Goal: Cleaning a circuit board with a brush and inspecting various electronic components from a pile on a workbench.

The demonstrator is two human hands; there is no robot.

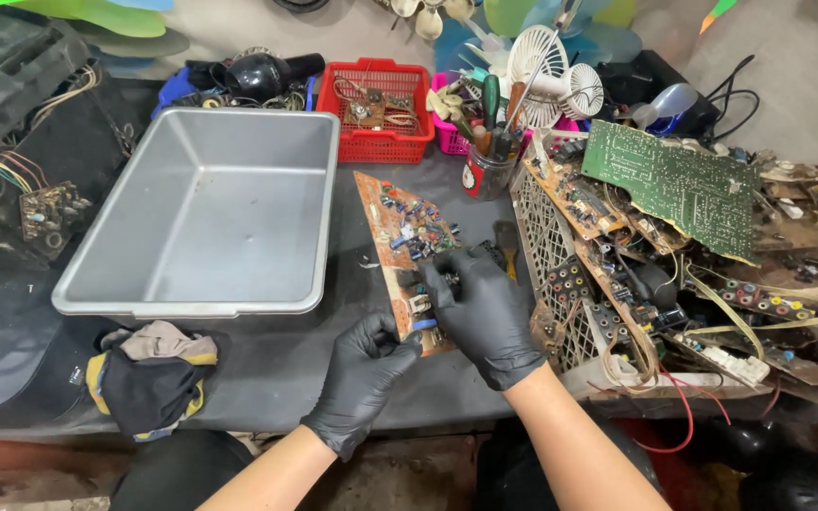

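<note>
Both black-gloved hands were down on the brown circuit board (400, 248); it lay flat on the dark worktop (267, 364), just right of the empty grey plastic tub (196, 213) and left of the heap of scrap boards (617, 255); the left hand (364, 369) had its grip pinched shut on the board's near edge, fingertips curled under the corner, steadying it; the right hand (483, 308) sat over the near half of the board, its grip folded round something small and dark among the components, though what exactly it held I could not tell; the fingers hid it.

As a judgement, the work looked like pulling a part off the board; done well, that called for the left hand to keep the near edge pressed flat so the board could not twist, and for the right to draw straight up from the part rather than rock it sideways, since the crowded capacitors beside it could snap.

The board was a long tapering piece; its long axis ran from the near end under the hands away and slightly left, the far tip pointing toward the red basket (378, 112); component side faced up; a crumpled rag (151, 374) lay near the left hand, apart from it.
</note>
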